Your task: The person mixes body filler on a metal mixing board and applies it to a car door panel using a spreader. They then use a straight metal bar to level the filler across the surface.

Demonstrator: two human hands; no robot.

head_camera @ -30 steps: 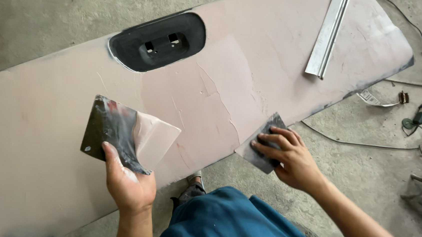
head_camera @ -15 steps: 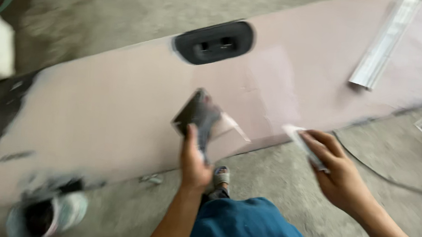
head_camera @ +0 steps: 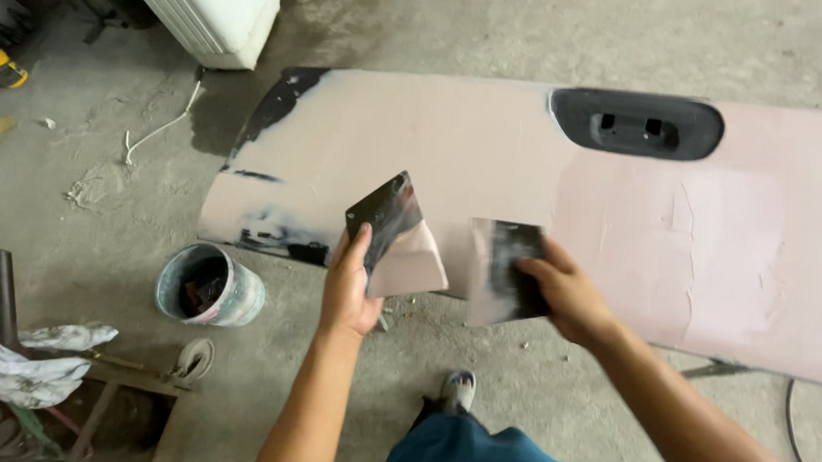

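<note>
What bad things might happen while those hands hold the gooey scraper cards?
The left hand tilts a filler-loaded card over bare floor, so the pinkish paste could slide off. The right hand holds a second card at the panel edge; a slip might gouge the smoothed coat. The open bucket near the foot could get kicked.

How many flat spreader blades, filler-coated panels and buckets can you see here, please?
Spreader blades: 2, one in the left hand at, one under the right hand at
Pink-coated panels: 1
Buckets: 1
Total: 4
</note>
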